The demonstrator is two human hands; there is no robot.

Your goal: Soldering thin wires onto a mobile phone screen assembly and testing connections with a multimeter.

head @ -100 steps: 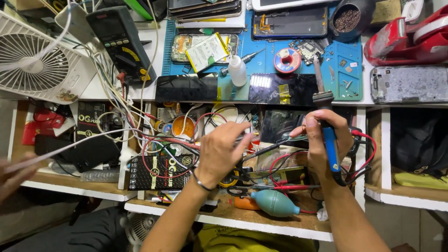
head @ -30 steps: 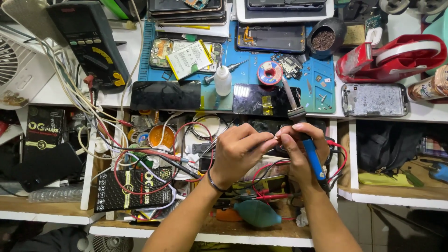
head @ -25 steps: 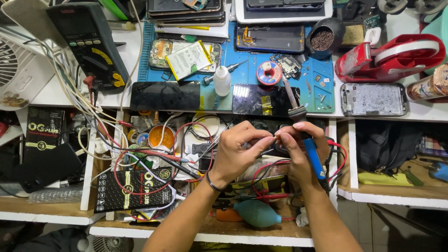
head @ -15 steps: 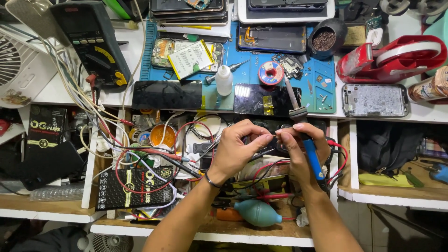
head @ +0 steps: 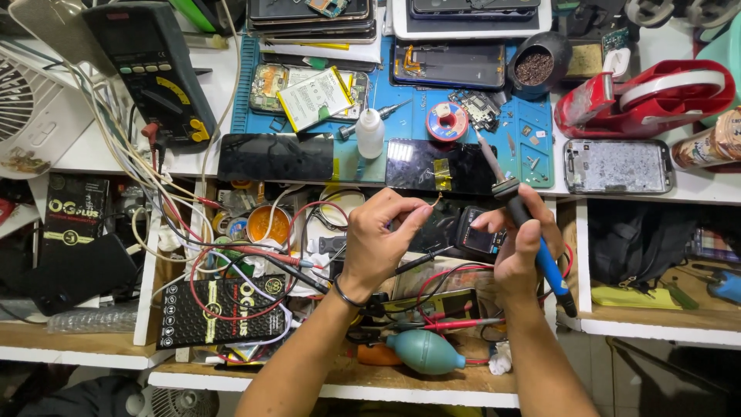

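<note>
Where the grip begins: right hand [head: 515,245] closed round a blue-handled soldering iron [head: 532,239], held like a pen, tip raised toward the blue mat [head: 540,135], apparently to keep the tip clear of the work. Its thumb and forefinger also steady a small dark device [head: 478,239] just left of the iron, so one hand serves two items.

Left hand [head: 378,239]: thumb and forefinger pressed together on something thin, likely fine wire; too small to tell. It sits left of the iron, close to the device, held at working height over an open drawer of red and black leads [head: 231,255].

Above the iron, on the mat: solder reel [head: 446,122], white dropper bottle [head: 370,133], two dark phone screens [head: 432,166], all within short reach.

Far left of the iron: multimeter [head: 150,69], leads trailing down.

Below the iron, at the drawer's front edge: teal dust blower [head: 424,351].

Right of the iron: red tape dispenser [head: 648,100], bare phone frame [head: 616,166].
</note>
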